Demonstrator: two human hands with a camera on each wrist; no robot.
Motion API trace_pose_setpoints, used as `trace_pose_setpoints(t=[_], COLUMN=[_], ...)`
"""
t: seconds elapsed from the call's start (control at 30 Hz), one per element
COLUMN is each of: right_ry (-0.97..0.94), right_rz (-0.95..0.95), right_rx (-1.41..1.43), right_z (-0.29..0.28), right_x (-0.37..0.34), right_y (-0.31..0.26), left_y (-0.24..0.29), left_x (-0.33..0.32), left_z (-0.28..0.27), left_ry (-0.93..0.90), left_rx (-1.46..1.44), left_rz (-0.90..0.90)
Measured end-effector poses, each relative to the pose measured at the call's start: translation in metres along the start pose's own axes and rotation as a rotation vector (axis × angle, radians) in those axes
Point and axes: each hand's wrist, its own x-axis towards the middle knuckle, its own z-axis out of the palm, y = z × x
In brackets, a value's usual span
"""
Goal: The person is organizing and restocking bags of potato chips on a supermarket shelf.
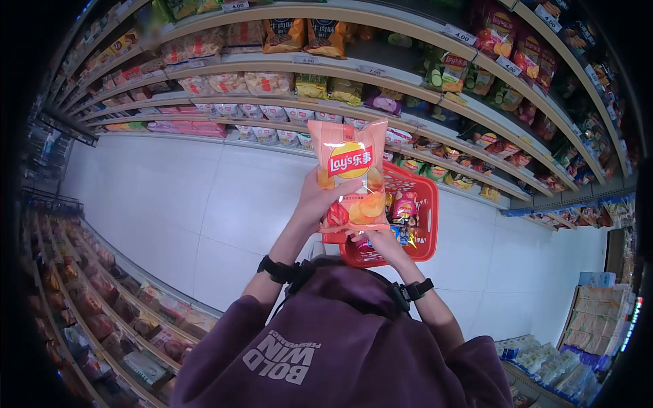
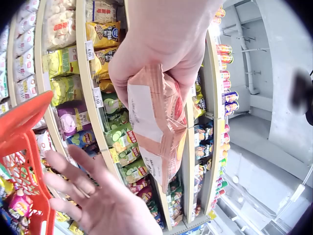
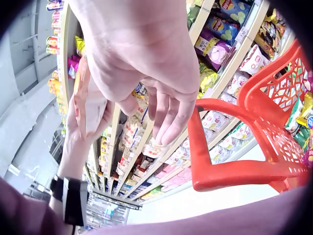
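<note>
My left hand [image 1: 318, 197] grips a pink bag of Lay's potato chips [image 1: 352, 163], its thumb lying across the front. The bag stands upright, its printed face toward the head camera. In the left wrist view the same bag [image 2: 154, 122] shows its side and pale back, with the left hand [image 2: 161, 44] wrapped over one edge. Just below the bag is my right hand [image 1: 381, 243], apart from it, its fingers spread in the left wrist view and loosely bent in the right wrist view. The right hand [image 3: 146, 73] holds nothing.
Beneath the hands is a red shopping basket [image 1: 430, 217] with several snack packets [image 1: 405, 206] inside. Its handle [image 3: 234, 176] stands up near the right hand. Shelves [image 1: 381, 58] of chip bags curve along the front, and another shelf [image 1: 129, 319] runs at left behind.
</note>
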Motion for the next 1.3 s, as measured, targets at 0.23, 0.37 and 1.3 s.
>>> trace_pose_setpoints(t=[0.23, 0.37, 1.3], right_ry=[0.361, 0.430, 1.139], right_rz=[-0.037, -0.206, -0.215], right_rx=[0.355, 0.223, 0.369], right_z=[-0.007, 0.000, -0.365], right_x=[-0.024, -0.047, -0.445], right_y=[-0.022, -0.018, 0.155], left_y=[-0.020, -0.041, -0.328], left_x=[-0.006, -0.017, -0.054], left_z=[-0.012, 0.008, 0.538], left_ry=[-0.092, -0.126, -1.131], left_rx=[0.006, 0.072, 0.682], left_rz=[-0.120, -0.177, -0.233])
